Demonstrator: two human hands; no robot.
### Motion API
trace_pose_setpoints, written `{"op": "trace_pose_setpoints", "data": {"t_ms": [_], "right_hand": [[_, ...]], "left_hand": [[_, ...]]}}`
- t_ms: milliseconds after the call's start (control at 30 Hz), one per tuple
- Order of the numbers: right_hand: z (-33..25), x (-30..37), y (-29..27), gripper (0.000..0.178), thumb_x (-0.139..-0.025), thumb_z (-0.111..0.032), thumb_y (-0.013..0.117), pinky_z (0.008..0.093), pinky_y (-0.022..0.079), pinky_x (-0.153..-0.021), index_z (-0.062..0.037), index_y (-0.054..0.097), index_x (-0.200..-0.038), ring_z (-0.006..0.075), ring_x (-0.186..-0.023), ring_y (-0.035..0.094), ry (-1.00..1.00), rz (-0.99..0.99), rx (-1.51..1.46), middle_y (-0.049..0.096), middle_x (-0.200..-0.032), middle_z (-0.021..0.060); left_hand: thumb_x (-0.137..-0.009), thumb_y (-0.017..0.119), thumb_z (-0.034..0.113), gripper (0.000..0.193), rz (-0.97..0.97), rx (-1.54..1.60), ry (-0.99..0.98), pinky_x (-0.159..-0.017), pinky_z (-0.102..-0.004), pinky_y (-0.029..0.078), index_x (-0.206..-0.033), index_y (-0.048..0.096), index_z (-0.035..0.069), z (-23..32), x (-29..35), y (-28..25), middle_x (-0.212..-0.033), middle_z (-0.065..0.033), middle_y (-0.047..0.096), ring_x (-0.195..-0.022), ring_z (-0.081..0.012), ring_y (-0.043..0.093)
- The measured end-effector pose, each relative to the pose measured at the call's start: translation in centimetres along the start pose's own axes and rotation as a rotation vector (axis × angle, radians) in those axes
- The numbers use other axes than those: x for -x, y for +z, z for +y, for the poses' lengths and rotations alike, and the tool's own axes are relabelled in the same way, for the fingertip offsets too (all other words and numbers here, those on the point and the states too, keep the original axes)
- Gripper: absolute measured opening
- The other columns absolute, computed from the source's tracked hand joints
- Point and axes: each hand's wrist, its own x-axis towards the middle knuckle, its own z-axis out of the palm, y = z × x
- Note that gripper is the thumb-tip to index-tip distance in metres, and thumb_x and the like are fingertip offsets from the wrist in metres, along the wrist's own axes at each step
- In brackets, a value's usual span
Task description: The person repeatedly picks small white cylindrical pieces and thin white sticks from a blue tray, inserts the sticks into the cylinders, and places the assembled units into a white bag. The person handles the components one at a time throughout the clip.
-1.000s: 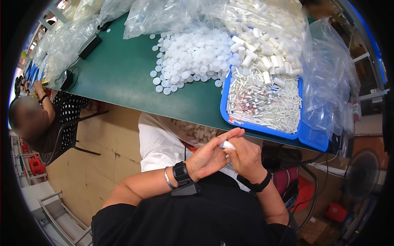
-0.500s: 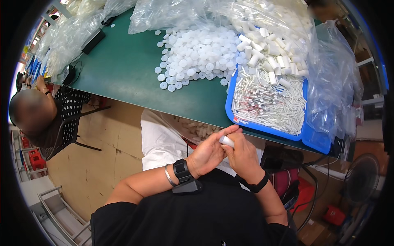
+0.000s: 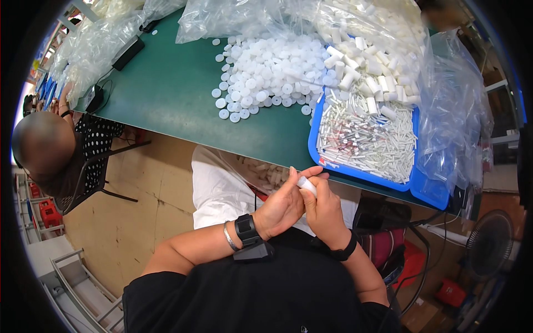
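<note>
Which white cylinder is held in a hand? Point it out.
The white cylinder gripped in the right hand, one end showing; the heaped cylinders at the far end of the blue tray are in no hand.

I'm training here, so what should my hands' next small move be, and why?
Probably steady the short, white, plastic-looking cylinder with your bare left hand: your bare right hand grips it, its far end is exposed, and the left hand lies open alongside.

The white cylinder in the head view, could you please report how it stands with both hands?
Right hand closed around white cylinder, one end exposed. Left hand open alongside, contact unclear. Blue tray beyond hands; nothing covering exposed end.
</note>
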Motion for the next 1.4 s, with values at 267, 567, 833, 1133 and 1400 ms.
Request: {"op": "trace_pose_setpoints", "data": {"t_ms": [267, 567, 833, 1133, 1400], "right_hand": [[2.0, 0.7, 1.0, 0.028, -0.104, -0.027, 0.044, 0.0302, 0.039, -0.049, -0.0008, 0.054, -0.101, 0.0175, -0.054, 0.053, 0.232, -0.176, -0.400, 0.058, -0.071, 0.0082], [2.9, 0.2, -0.3, 0.043, -0.105, -0.040, 0.036, 0.0200, 0.025, -0.040, -0.0017, 0.054, -0.106, 0.0039, -0.045, 0.031, 0.810, -0.569, -1.114, 0.049, -0.068, 0.0008], [3.5, 1.5, 3.7, 0.025, -0.102, -0.022, 0.048, 0.0290, 0.046, -0.064, 0.0009, 0.052, -0.111, 0.0190, -0.072, 0.060, 0.171, -0.265, -0.161, 0.060, -0.085, 0.0076], [4.3, 1.9, 2.4, 0.038, -0.100, -0.015, 0.046, 0.0322, 0.049, -0.084, 0.0007, 0.041, -0.135, 0.0172, -0.088, 0.061, 0.545, -0.457, -1.101, 0.059, -0.113, 0.0137], [4.7, 2.3, 2.8, 0.035, -0.099, -0.008, 0.050, 0.0303, 0.051, -0.085, 0.0039, 0.045, -0.132, 0.0170, -0.093, 0.063, 0.536, -0.409, -1.044, 0.061, -0.116, 0.0145]], "left_hand": [[-0.103, 0.020, 0.052, 0.062, 0.143, -0.307, -0.055, -0.109, -0.0391, 0.034, -0.146, 0.034, 0.009, -0.9, 0.8, -1.1, -0.148, -0.0121, 0.038, -0.128, -0.0192, 0.045], [-0.105, 0.025, 0.048, 0.058, 0.169, -0.208, -0.086, -0.100, -0.0375, 0.041, -0.143, 0.040, 0.008, 0.3, 1.3, -2.2, -0.145, -0.0099, 0.042, -0.107, -0.0161, 0.055], [-0.105, 0.037, 0.036, 0.040, 0.273, -0.180, 0.035, -0.099, -0.0389, 0.044, -0.124, 0.055, 0.006, -1.7, 0.3, -5.2, -0.127, -0.0102, 0.055, -0.115, -0.0218, 0.054], [-0.106, 0.028, 0.039, 0.039, 0.333, 0.163, 0.029, -0.085, -0.0394, 0.053, -0.093, 0.051, 0.009, -0.2, 0.6, -6.0, -0.132, -0.0146, 0.052, -0.112, -0.0261, 0.056], [-0.106, 0.029, 0.041, 0.040, 0.243, 0.041, 0.021, -0.098, -0.0383, 0.045, -0.093, 0.051, 0.010, -0.5, 0.9, -6.3, -0.135, -0.0143, 0.050, -0.127, -0.0242, 0.046]]}}
